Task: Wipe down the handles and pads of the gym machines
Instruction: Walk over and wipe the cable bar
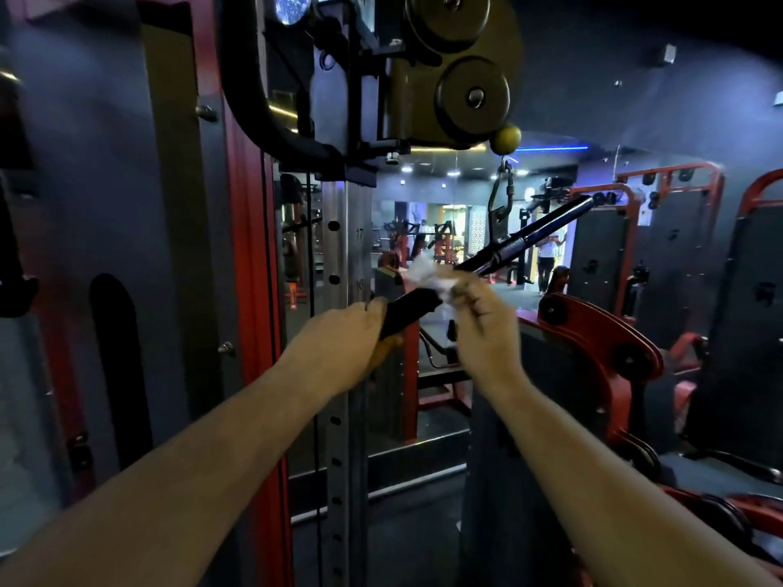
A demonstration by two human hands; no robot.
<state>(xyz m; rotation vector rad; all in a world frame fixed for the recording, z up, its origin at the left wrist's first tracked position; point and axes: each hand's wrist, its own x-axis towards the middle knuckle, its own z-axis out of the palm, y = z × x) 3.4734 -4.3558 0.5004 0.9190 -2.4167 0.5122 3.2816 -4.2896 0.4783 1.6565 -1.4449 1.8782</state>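
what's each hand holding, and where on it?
Left hand grips the bar by its near black grip end. Right hand pinches a white wipe against it.

1. the bar (500,256) hangs tilted from a clip (502,197) under the pulleys (462,69).
2. left hand (339,353) holds the bar's lower end; right hand (483,328) is just right of it, pressing a cloth (428,273) on the bar.
3. a post (337,374) stands behind the left hand.
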